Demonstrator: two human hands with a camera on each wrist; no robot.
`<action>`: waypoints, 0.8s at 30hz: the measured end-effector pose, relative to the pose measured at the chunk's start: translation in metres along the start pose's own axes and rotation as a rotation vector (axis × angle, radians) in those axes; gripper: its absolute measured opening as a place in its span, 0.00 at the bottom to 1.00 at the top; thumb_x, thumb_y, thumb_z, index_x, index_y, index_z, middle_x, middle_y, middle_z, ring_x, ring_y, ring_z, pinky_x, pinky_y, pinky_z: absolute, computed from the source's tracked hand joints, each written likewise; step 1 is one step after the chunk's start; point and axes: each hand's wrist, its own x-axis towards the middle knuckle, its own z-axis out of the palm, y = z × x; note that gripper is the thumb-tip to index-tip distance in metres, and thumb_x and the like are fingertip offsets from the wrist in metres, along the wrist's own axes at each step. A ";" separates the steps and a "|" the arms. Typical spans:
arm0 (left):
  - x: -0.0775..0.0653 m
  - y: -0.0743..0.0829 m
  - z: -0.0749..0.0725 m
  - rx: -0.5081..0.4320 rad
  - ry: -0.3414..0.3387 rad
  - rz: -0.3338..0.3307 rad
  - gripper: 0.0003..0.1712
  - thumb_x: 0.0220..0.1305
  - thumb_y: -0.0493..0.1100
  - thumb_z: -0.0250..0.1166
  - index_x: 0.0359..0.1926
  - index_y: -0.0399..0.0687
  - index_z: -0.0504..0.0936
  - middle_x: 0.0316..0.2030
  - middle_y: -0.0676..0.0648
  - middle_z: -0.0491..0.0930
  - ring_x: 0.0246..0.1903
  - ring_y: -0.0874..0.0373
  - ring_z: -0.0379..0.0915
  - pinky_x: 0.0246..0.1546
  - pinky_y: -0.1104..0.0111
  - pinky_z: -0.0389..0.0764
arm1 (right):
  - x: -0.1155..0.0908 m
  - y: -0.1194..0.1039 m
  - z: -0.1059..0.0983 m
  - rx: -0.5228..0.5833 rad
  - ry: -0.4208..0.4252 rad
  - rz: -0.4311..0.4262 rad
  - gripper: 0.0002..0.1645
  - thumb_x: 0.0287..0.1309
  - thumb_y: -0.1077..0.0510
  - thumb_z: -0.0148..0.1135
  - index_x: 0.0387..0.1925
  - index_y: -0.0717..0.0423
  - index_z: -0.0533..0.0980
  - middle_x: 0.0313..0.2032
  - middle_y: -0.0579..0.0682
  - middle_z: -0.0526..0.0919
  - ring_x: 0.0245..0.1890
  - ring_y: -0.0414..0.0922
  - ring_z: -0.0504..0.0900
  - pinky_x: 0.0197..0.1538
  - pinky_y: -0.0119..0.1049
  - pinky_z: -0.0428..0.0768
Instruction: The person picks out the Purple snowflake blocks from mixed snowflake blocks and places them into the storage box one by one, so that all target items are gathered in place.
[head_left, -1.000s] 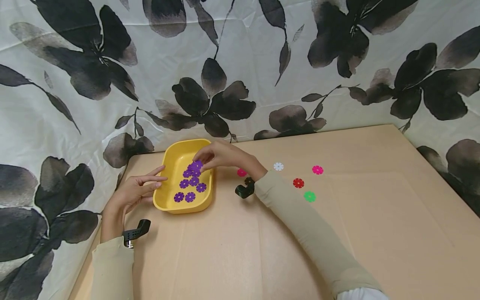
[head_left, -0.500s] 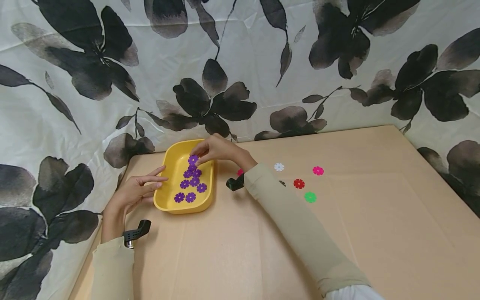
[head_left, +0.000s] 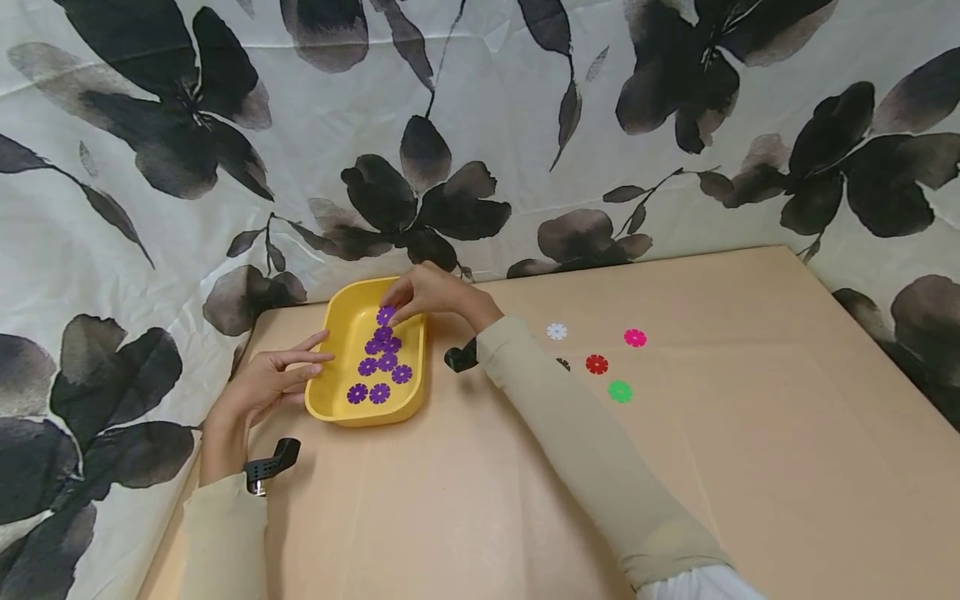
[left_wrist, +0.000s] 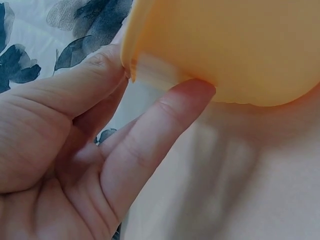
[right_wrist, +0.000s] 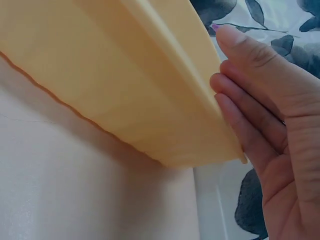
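A yellow tray point(head_left: 341, 317) stands near the table's back left edge. Inside it lie several purple flower-shaped discs point(head_left: 379, 392), some overlapping in a cluster. My left hand point(head_left: 273, 379) grips the tray's left side; in the left wrist view its fingers point(left_wrist: 165, 112) are at the rim and under the wall. Over the tray's far right part, my right hand point(head_left: 435, 296) pinches a purple flower-shaped disc point(head_left: 386, 316) between thumb and fingertips. In the right wrist view only a purple sliver of that disc shows past the thumb, and the other fingers curl beside the tray's rim.
Right of the tray on the table point(head_left: 465, 492) lie a white disc point(head_left: 557, 332), a pink disc point(head_left: 634, 337), a red disc point(head_left: 597, 364) and a green disc point(head_left: 620, 392). A dark disc point(head_left: 563, 364) is partly hidden by the right sleeve. Flower-printed cloth point(head_left: 480, 108) hangs behind.
My right hand has moved slightly back and left over the tray, with a purple disc drawn away from the cluster. The right forearm now covers the left pink disc. The left hand stays on the tray.
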 end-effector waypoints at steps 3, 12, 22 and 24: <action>-0.001 0.000 0.000 0.003 -0.001 0.004 0.29 0.70 0.44 0.67 0.65 0.32 0.75 0.79 0.55 0.54 0.52 0.73 0.80 0.44 0.61 0.87 | 0.002 0.001 0.000 0.040 0.016 0.015 0.25 0.54 0.49 0.78 0.53 0.50 0.86 0.45 0.44 0.90 0.46 0.35 0.86 0.53 0.24 0.82; -0.003 0.000 0.000 -0.002 -0.003 0.002 0.29 0.71 0.43 0.66 0.67 0.32 0.74 0.79 0.53 0.53 0.52 0.70 0.81 0.46 0.58 0.87 | 0.009 -0.003 -0.002 0.047 0.002 0.055 0.23 0.54 0.49 0.77 0.51 0.52 0.86 0.41 0.43 0.90 0.43 0.34 0.86 0.51 0.24 0.82; -0.003 0.001 0.001 -0.004 0.005 -0.008 0.29 0.70 0.43 0.66 0.67 0.34 0.74 0.79 0.53 0.53 0.51 0.70 0.81 0.45 0.60 0.86 | 0.014 -0.009 -0.004 0.031 0.018 0.112 0.24 0.54 0.49 0.77 0.52 0.53 0.86 0.42 0.44 0.90 0.43 0.36 0.87 0.52 0.23 0.82; -0.004 0.002 0.001 -0.008 0.008 -0.013 0.29 0.70 0.43 0.67 0.67 0.34 0.75 0.79 0.53 0.54 0.51 0.69 0.82 0.45 0.60 0.86 | 0.016 -0.010 -0.004 0.030 0.021 0.121 0.24 0.55 0.50 0.77 0.53 0.53 0.86 0.42 0.44 0.90 0.43 0.36 0.86 0.52 0.23 0.81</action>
